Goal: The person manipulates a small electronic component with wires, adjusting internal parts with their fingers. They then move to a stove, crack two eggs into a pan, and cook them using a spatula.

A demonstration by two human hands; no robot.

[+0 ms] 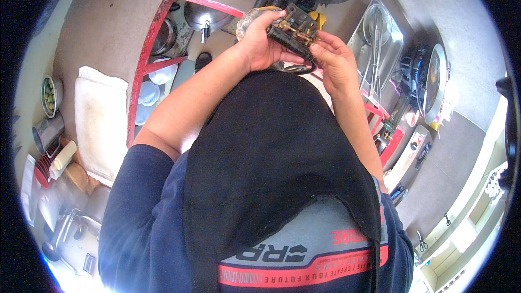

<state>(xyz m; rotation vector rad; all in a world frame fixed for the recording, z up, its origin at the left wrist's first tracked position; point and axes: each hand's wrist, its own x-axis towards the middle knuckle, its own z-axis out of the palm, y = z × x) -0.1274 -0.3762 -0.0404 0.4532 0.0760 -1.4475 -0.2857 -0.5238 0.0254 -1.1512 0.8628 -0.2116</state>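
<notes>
1. Head view: left hand grips the left end of a dark metal assembly; right hand closes fingers and thumb at its right end.
2. Assembly: raised, near the red frame's far edge.
3. Judged step: two-handed handling; any shift calls for steady support.
4. Metal bowl, beside the white board's left edge: green round pieces. Steel tray: long-handled metal utensil.

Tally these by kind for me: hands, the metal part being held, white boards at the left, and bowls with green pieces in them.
Hands: 2 (left hand, right hand)
Dark metal part: 1
White board: 1
Bowl with green pieces: 1
Total: 5
</notes>
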